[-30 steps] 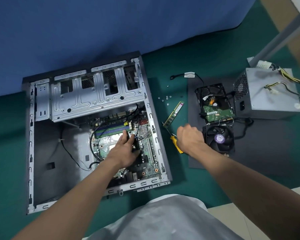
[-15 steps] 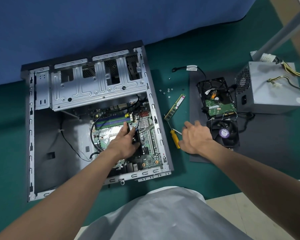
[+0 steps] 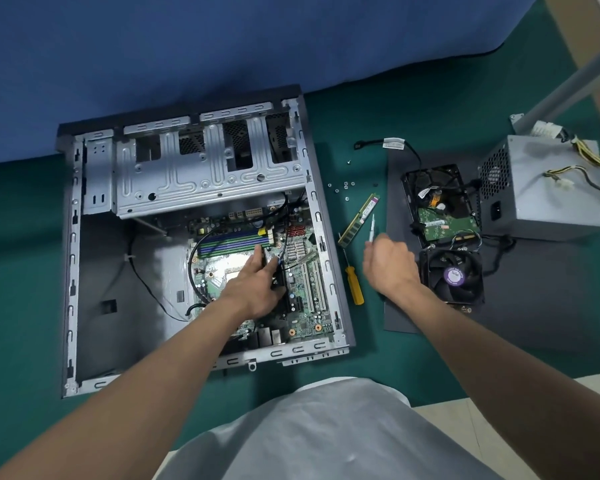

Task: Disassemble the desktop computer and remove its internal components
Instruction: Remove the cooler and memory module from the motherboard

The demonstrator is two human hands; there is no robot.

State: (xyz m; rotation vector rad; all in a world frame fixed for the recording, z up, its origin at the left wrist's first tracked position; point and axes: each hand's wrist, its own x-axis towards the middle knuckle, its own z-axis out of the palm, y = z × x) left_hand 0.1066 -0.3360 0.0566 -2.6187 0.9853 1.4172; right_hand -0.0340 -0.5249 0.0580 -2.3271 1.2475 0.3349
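Observation:
The open desktop case [image 3: 73, 237] lies flat on the green floor mat, with the motherboard [image 3: 309, 317] still inside it. My left hand [image 3: 257, 289] rests on the board, fingers straight, thumb beside a black part near the slots. To the right of the case, my right hand [image 3: 388, 265] pinches a thin silver tool [image 3: 372, 225], its tip pointing away from me. A yellow-handled screwdriver [image 3: 354, 289] lies on the mat between the case and my right hand.
A RAM stick [image 3: 361, 218] and several loose screws [image 3: 343, 187] lie right of the case. On the black mat [image 3: 534, 306] sit a hard drive [image 3: 440, 209], a cooler fan [image 3: 452, 275] and the grey power supply [image 3: 548, 192]. A metal drive cage [image 3: 205, 181] spans the case's far end.
My right hand left the yellow screwdriver on the mat, picked up the thin silver tool beside it and lifted it. My left hand stayed on the motherboard.

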